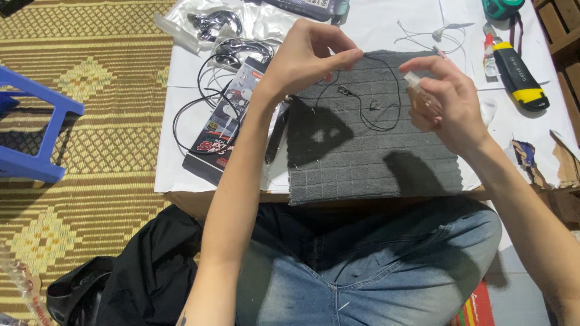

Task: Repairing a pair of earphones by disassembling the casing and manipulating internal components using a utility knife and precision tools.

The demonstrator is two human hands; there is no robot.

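Thin black wire [368,90] on grey cloth [374,151]: light, limp, fragile.
Left hand [308,57] pinches wire; right hand [450,105] grips small clear bottle [420,90]; hold gently.

1. We see a low surface [181,181] covered in white paper, edge torn at right.
2. Grey gridded cloth [374,157] lies mid-surface, thin black wire [386,124] on it.
3. Left: black earphone cables [205,90], printed package [220,130], clear bags [205,24].
4. Right: yellow-black utility knife [519,78], small glue tube [488,48], white wire [435,35].
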